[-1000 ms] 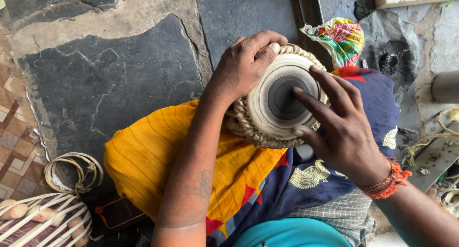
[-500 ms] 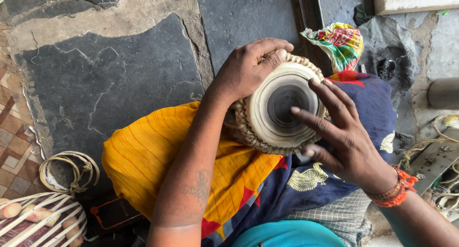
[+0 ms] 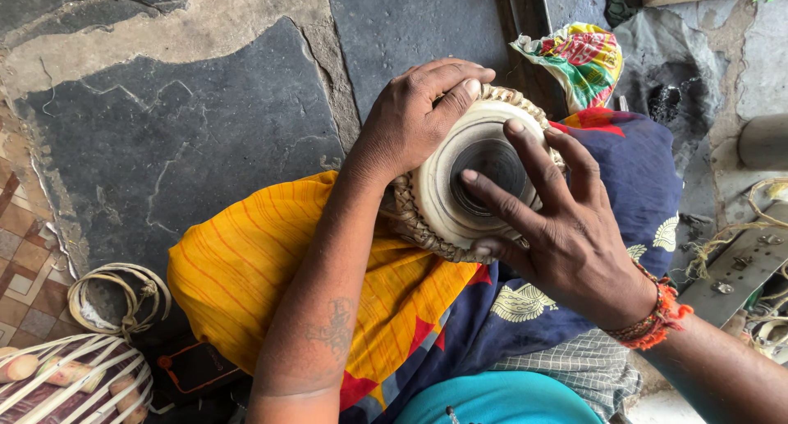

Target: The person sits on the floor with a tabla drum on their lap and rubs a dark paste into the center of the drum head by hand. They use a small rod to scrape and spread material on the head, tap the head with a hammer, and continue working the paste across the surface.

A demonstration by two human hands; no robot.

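1. While it lies tilted in my lap, the tabla drum (image 3: 472, 174) shows its round face to me: a cream skin, a darker ring inside that, and a black circle at the centre.
2. Around the rim runs a braided band of tan hide, visible from about 6 o'clock round to 12 o'clock.
3. My left hand (image 3: 414, 116) curls over the rim at 10 o'clock, thumb pressed flat on the cream skin, fingers wrapped over the braid, so it grips the drum's edge.
4. My right hand (image 3: 566, 235) comes in from 4 o'clock, open and spread; its fingertips (image 3: 469, 177) rest on the skin and the black circle, closing on nothing.
5. Under the drum sits a yellow striped cloth (image 3: 246, 268), and at 3 o'clock a dark blue printed cloth (image 3: 632, 186) covers my other leg.
6. By count: one drum in my lap, two hands on it, one red thread band (image 3: 657, 317) on my right wrist.
7. At 8 o'clock, at the frame's corner, stands one second drum (image 3: 74, 379), laced with pale straps over wooden pegs, with one coil of pale strap (image 3: 119, 297) just beside it.
8. At 1 o'clock lies one bunched multicoloured rag (image 3: 574, 59) on the grey stone floor (image 3: 180, 145).
9. At 3 o'clock, well apart, lies one metal plate (image 3: 735, 272) with loose cord.
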